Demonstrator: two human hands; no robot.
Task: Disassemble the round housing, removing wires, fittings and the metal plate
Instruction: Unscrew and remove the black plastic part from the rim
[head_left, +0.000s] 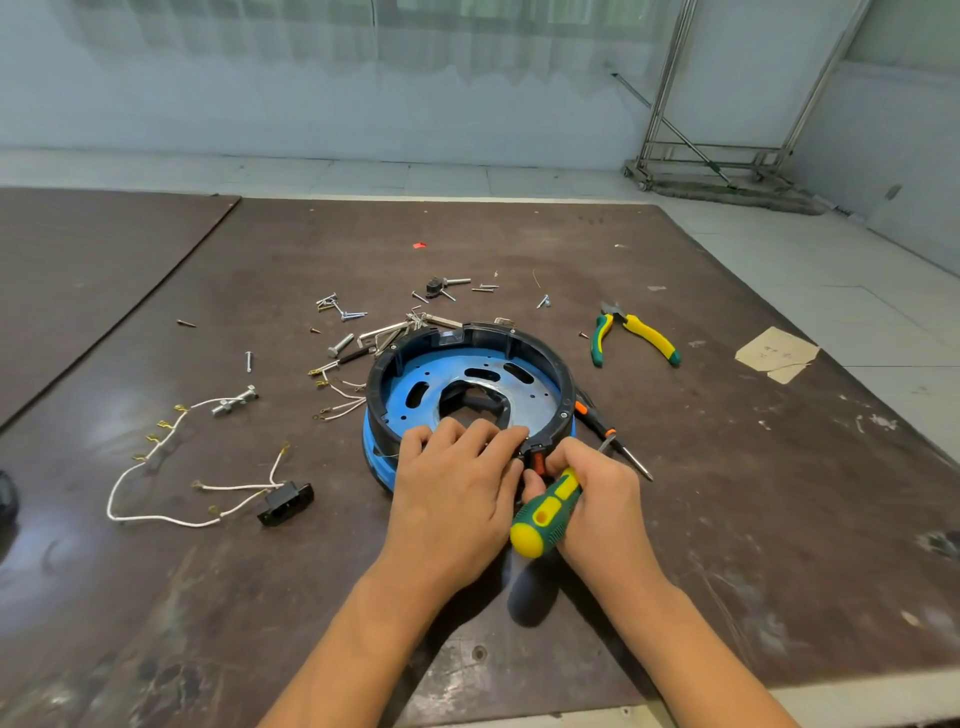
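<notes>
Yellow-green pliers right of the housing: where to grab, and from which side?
The pliers lie flat on the table, jaws pointing away and handles splayed toward the person. Come down from above on the near side and close round both rubber handles about mid-length, squeezing them together.

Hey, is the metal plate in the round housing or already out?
In. The metal plate lies flat inside the round housing, ringed by its black wall.
</notes>
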